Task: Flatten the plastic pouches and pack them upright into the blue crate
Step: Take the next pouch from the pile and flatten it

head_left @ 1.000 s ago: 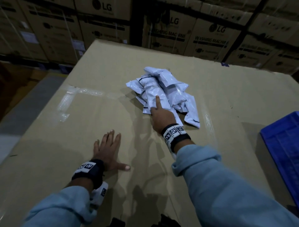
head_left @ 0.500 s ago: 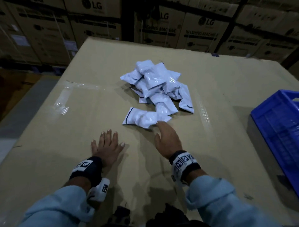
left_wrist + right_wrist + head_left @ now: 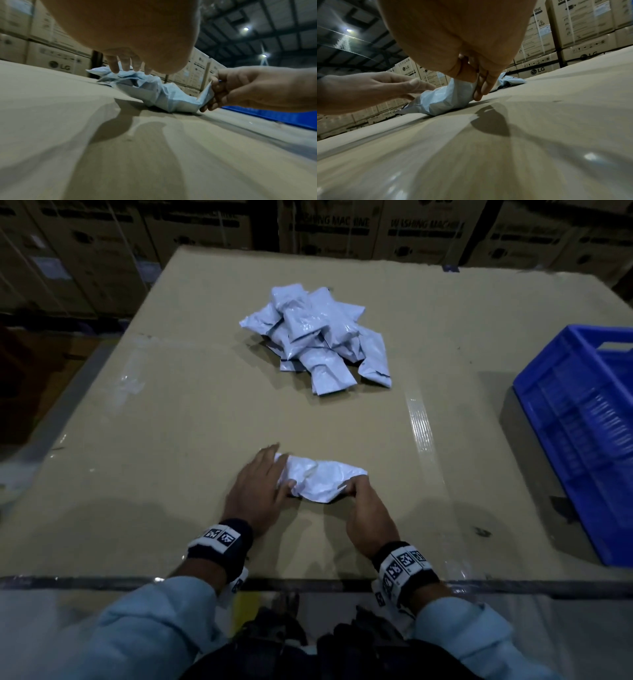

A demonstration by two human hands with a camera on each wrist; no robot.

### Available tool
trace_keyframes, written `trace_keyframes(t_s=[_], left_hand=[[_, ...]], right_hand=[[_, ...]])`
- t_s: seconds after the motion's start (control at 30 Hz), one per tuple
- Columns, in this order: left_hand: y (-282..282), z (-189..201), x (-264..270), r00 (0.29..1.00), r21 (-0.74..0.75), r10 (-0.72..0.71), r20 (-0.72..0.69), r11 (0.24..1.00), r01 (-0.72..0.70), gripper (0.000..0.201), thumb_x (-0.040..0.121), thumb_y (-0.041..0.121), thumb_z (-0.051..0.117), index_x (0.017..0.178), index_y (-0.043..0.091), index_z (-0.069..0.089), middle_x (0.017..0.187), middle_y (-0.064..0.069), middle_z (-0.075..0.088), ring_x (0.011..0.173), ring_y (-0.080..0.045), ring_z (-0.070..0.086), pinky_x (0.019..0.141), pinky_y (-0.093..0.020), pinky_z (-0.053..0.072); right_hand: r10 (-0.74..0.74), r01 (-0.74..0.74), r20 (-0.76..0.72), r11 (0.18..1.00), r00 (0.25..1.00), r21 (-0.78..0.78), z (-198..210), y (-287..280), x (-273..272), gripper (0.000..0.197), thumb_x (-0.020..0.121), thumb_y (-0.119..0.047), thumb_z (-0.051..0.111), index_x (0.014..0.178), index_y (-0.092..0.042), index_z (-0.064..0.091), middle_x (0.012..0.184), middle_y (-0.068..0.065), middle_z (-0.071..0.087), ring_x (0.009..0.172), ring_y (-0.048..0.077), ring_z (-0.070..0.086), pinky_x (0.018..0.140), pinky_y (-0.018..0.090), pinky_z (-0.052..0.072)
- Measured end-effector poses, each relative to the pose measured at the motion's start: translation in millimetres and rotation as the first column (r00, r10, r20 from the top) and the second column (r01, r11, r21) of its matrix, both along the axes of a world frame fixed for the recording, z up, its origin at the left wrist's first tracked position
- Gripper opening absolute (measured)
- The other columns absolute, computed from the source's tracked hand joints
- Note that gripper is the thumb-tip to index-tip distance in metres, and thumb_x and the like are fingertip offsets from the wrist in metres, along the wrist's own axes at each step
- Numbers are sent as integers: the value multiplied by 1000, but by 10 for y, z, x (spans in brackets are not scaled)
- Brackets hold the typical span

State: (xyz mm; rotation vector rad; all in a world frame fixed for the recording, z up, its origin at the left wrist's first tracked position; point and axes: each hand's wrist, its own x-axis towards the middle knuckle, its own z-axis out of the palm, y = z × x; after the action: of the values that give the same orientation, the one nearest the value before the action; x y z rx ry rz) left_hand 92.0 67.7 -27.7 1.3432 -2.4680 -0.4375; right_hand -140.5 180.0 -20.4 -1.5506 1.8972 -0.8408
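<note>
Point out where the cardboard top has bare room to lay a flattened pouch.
Bare cardboard top lies left of the left hand, and a wide strip runs between the held pouch and the pouch pile. More lies between the right hand and blue crate. It is crowded around the pile.

A broad cardboard counter (image 3: 191, 419) fills the middle, with a strip of clear tape (image 3: 423, 429) at 3 o'clock and another patch (image 3: 132, 381) at 9 o'clock. Stacked cardboard boxes (image 3: 329, 227) printed "WASHING MACHINE" line the 12 o'clock side. Ceiling lamps (image 3: 246, 28) glow overhead.
</note>
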Motion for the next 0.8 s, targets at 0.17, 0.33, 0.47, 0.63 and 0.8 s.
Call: trace_keyframes(t_s=[0.17,0.33,0.47,0.63,0.8], left_hand=[[352,-90,-232,968,120,-152,202,984,129,75,98,52,36,154,3,35,157,-17,39,146,-35,36,117,-48,34],[578,-110,-208,970,171,-96,221,983,59,80,99,56,27,161,7,18,167,-12,22,155,-30,21,120,-42,29],[652,-96,-186,980,178,-81,181,983,48,72,105,42,47,162,10,16,169,-7,17,156,-24,16,120,-40,27],[624,-124,-144,981,210,-110,160,975,75,69,107,37,46,163,14,12,171,-3,10,157,-18,10,121,-34,21],[509,-284,-29,953,122,-199,230,977,174,64,108,28,42,162,8,14,169,-11,15,156,-27,20,122,-43,26]], right_hand=[[-58,58,44,998,997,-5,-8,445,-149,34,84,-6,47,106,-32,42,98,-10,60,88,15,57,78,38,49],[-56,38,-137,991,989,-129,-39,576,-353,31,83,-4,51,102,-23,66,95,-3,66,89,23,62,80,41,53],[-80,35,-311,988,947,-147,34,520,-498,29,80,-14,43,87,-20,71,86,2,68,82,29,63,75,43,53],[-127,146,-540,989,832,-9,169,444,-583,33,69,4,70,79,-27,72,80,-3,67,83,31,63,73,38,49],[-254,185,-555,966,792,-178,348,364,-240,24,78,-6,66,97,-20,71,94,3,68,93,31,61,81,40,47]])
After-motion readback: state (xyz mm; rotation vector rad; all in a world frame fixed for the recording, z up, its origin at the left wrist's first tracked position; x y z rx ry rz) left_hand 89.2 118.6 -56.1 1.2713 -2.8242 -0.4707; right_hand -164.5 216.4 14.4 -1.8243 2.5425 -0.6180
